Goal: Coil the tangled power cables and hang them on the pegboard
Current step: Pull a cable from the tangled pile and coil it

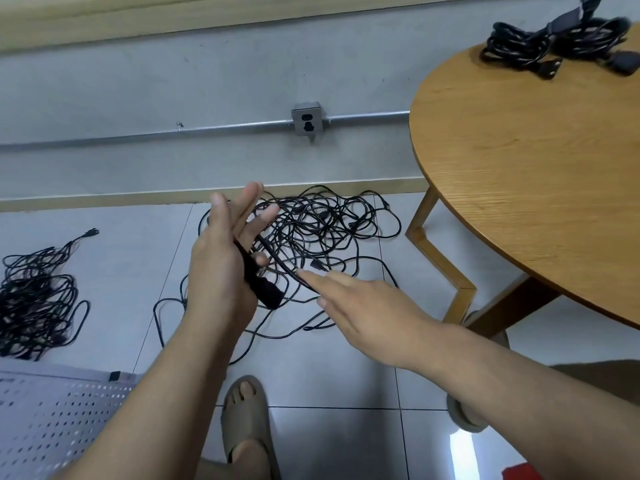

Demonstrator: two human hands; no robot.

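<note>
So, far left a smaller cable heap (pixel 38 296) lies on the floor beside the pegboard (pixel 52 420). The left hand (pixel 221 268) has its thumb pinning a black plug (pixel 265 294) to the palm. Behind it, the tangled pile (pixel 329 230) sprawls on the tiles. The right hand (pixel 367 313), fingers straight, touches the plug's cable (pixel 277 258). Coiled cables (pixel 554 43) sit on the round table (pixel 519 168).

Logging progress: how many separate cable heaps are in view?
3: a tangled heap on the floor ahead, a second heap at left, a coiled bundle on the round table. More may lie off-frame.
</note>
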